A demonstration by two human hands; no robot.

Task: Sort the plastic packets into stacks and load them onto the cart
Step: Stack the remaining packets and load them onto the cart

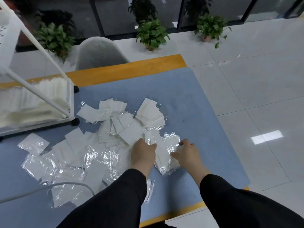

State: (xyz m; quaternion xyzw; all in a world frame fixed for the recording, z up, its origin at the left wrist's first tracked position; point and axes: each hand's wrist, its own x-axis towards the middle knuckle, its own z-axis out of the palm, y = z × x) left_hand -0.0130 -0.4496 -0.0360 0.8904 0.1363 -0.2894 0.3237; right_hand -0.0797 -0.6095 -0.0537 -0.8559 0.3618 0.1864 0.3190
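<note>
1. Near the right edge of the blue table mat (189, 99), we have both hands on a small stack of plastic packets (166, 155) that sits apart from the main scatter.
2. Our left hand (143, 155) lies on the stack's left side; its fingertips are hidden under the film, so we cannot tell whether they grip or only press.
3. Our right hand (187, 153) curls its fingers and thumb around the stack's right side, which looks like squaring the edges so the packets sit flush.
4. To the left, the loose packets (79, 153) lie overlapped and unsorted across the mat; a smaller fanned pile (151, 112) lies farther off.
5. At far left the white cart (37, 102) stands on the table, wheels on the mat, its lowest tray already packed with upright rows of packets, so we judge loading is well begun.
6. A white cable (49, 186) crosses the near packets and could snag them.
7. Beyond the table stand a grey chair (100, 53) and potted plants (151, 33).
</note>
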